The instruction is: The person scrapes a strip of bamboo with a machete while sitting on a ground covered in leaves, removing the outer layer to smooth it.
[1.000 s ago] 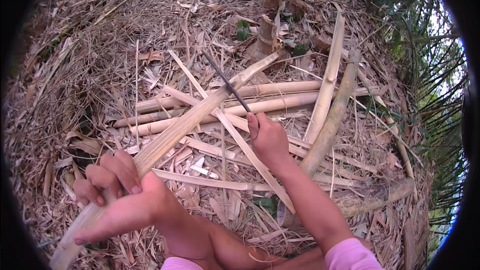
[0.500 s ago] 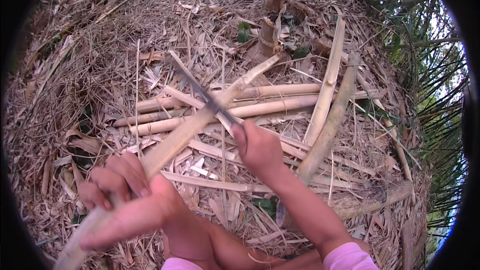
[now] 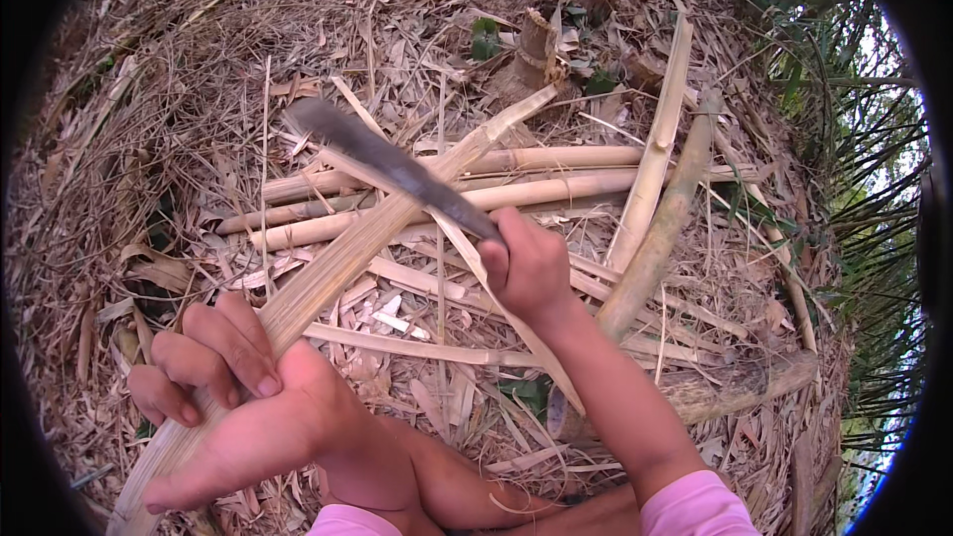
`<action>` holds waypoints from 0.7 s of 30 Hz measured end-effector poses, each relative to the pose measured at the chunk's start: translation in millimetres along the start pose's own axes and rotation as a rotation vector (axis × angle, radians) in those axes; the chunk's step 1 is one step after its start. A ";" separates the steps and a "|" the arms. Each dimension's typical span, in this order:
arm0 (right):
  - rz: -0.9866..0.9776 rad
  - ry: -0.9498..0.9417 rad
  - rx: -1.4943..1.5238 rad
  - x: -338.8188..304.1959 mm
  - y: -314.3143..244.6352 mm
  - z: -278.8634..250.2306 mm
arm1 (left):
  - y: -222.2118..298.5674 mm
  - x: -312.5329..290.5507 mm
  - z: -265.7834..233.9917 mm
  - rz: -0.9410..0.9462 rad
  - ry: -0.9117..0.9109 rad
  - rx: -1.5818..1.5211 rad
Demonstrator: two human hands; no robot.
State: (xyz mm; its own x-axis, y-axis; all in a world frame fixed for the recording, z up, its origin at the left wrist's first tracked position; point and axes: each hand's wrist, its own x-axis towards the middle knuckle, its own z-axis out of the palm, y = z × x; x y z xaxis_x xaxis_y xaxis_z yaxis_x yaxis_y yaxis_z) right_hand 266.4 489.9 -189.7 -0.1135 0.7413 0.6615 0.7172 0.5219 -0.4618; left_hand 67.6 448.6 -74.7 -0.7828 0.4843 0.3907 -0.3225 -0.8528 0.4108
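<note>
A long split bamboo strip point(image 3: 333, 271) slants from the lower left up toward the far middle. My left hand point(image 3: 268, 397) is wrapped round its near end, fingers curled over the strip and thumb stretched along it. In my right hand point(image 3: 531, 263) is the handle of a machete point(image 3: 387, 164); its handle is mostly hidden by the fingers. The dark blade, a little blurred, points up and left and crosses over the strip's middle. Whether the blade touches the strip I cannot tell.
Several bamboo poles point(image 3: 556, 191) lie crosswise beyond my hands. To the right are an upright-leaning split piece point(image 3: 650, 169), a curved pole point(image 3: 665, 223) and a thick log point(image 3: 715, 399). Cut stumps point(image 3: 536, 48) stand far off, amid dry leaves and shavings. Green growth borders the right.
The machete has turned, so its broad face shows, and its tip has swung left. The strip has rolled to show a grainy face. My left hand has shifted slightly left.
</note>
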 end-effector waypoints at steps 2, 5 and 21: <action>0.428 -0.147 -0.156 -13.0 45.5 16.3 | -5.7 -11.2 5.2 -0.032 0.022 0.059; 0.504 -0.149 -0.141 -1.9 42.6 11.6 | -8.6 -3.1 12.4 0.008 0.294 0.290; 0.036 0.012 -0.099 -17.5 35.6 15.7 | -7.8 3.5 16.3 0.080 0.296 0.320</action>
State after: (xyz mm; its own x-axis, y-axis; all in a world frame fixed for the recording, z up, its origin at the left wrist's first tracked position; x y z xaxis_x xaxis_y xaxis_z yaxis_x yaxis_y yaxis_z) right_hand 283.1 502.1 -227.0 -0.0789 0.7537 0.6525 0.7850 0.4504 -0.4253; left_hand 76.0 460.1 -63.1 -0.9322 0.3029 0.1982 -0.1102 -0.7591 0.6416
